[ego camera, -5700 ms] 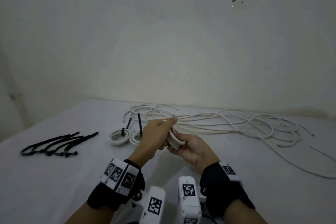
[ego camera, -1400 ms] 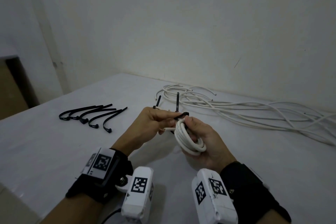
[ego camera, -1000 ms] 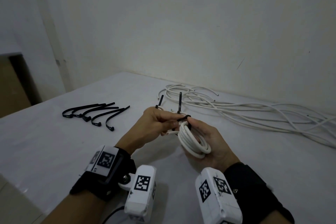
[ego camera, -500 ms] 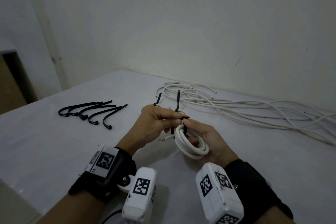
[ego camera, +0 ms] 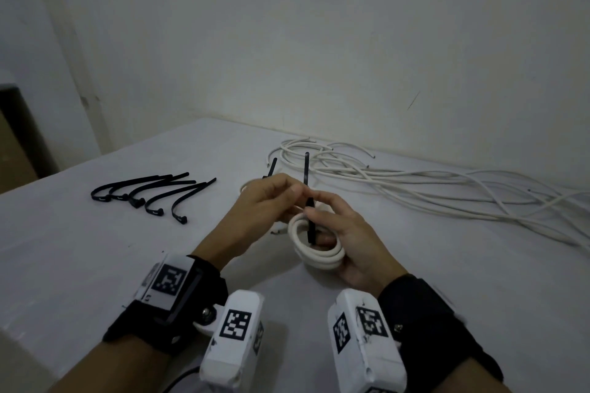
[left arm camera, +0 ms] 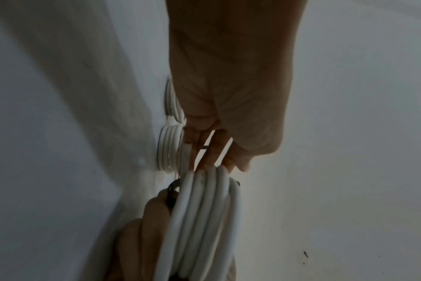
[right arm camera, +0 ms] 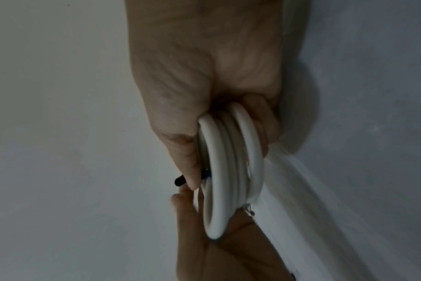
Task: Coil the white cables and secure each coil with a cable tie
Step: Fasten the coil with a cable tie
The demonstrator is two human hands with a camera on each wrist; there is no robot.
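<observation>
While the right hand (ego camera: 348,233) curls its fingers around a small coil of white cable (ego camera: 319,252), holding it upright just above the white bench (ego camera: 95,265), the left hand (ego camera: 265,201) meets it from the left, fingertips pinched together at the top of a black cable tie (ego camera: 310,223). That tie runs down across the front of the coil, and the right thumb presses it there. From the right wrist view, the coil (right arm camera: 228,171) shows four or so turns held between the thumb and curled fingers, with the tie's black end poking out beside the thumb tip. Behind the hands, two finished coils (left arm camera: 169,150) rest on the bench, mostly hidden in the head view, their black tie tails (ego camera: 306,167) standing upright. Farther back and to the right, a loose tangle of white cables (ego camera: 431,191) sprawls along the wall. Well apart on the left, a row of spare black cable ties (ego camera: 150,198) lies curved on the bench.
</observation>
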